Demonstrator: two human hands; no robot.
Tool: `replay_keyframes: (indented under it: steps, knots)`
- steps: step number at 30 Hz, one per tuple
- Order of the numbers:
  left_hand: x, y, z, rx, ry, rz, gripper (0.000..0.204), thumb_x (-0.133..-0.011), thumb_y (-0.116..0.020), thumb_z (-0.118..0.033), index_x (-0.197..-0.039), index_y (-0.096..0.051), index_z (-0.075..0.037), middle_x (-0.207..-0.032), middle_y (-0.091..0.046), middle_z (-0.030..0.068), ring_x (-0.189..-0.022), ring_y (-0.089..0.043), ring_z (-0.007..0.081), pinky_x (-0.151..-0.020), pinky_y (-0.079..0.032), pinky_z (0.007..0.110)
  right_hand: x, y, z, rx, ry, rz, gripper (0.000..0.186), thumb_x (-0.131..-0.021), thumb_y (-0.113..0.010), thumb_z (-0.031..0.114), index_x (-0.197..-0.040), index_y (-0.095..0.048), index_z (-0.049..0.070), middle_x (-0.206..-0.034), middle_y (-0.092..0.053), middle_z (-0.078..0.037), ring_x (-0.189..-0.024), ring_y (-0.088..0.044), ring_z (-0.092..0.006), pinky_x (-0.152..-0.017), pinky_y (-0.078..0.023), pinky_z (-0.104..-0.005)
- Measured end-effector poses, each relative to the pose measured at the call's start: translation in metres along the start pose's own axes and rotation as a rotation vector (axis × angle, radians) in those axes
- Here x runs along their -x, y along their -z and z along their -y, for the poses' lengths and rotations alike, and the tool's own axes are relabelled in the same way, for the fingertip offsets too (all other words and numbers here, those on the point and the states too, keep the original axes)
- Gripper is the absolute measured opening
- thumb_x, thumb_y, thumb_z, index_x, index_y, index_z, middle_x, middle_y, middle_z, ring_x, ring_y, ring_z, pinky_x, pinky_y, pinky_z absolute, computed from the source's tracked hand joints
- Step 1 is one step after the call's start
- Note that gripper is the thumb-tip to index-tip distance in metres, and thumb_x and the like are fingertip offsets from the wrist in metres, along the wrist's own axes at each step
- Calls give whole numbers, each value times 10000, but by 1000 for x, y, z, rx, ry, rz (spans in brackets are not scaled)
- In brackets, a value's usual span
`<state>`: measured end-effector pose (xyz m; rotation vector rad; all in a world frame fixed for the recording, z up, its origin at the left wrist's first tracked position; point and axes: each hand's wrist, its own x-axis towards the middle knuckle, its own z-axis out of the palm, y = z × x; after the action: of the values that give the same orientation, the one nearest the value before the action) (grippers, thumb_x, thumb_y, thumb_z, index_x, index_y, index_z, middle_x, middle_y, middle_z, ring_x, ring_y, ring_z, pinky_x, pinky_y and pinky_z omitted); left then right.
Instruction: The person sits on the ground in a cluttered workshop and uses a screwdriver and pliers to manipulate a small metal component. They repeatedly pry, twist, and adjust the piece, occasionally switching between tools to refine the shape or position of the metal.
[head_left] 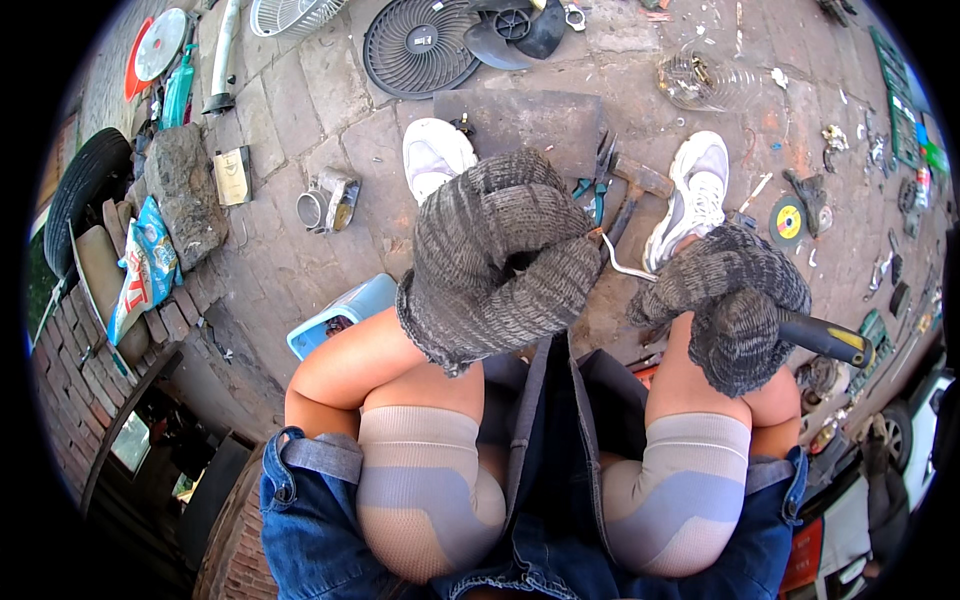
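Observation:
Both my hands wear grey knitted gloves. My left hand [505, 255] is closed above the left shoe, its fingertips pinching a short white wire [625, 266]. An orange-brown end of that wire shows by the fingertips, and its other end runs toward the right glove. My right hand [745, 300] is wrapped round a tool with a black, yellow-marked handle [822, 337]; its working end is hidden by the glove. Between my shoes, a hammer [640, 178] and teal-handled pliers [600, 200] lie by a flat metal plate [545, 125].
A light-blue bin [345, 312] stands left of my knees. Fan parts, including a black round grille [420, 48], lie at the far side. A wire cage [705, 80] and a cutting disc [788, 219] are on the right. A stone block [183, 195] sits left.

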<state>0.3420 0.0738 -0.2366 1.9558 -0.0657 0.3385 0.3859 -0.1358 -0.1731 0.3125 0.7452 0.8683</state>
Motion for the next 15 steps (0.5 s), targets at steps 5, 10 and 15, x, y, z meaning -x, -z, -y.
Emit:
replay_keyframes:
  steps: [5,10,15]
  knots:
    - [5,1,1,-43,0,35,241,-621,-697,-141,-829,-616,-50,-738,-568,104,-640,-559,265,-543,-447,337,-9,4,11,105,-8,20,119,-799,-519,74,-899,-531,12,-741,-553,-26,-541,-474,-103,-467,-376,-222]
    - [4,0,-3,-43,54,7,214,-627,-688,-121,-815,-618,-47,-757,-585,98,-670,-567,254,-585,-451,337,-14,9,17,198,-3,39,135,-791,-530,77,-906,-532,6,-754,-556,-37,-562,-484,-116,-488,-384,-232]
    - [-1,3,-14,-104,110,26,130,-642,-672,-62,-758,-619,-40,-777,-611,85,-739,-585,224,-666,-461,328,-17,11,23,300,10,62,153,-784,-541,80,-913,-534,-1,-768,-560,-49,-584,-494,-129,-510,-393,-243]
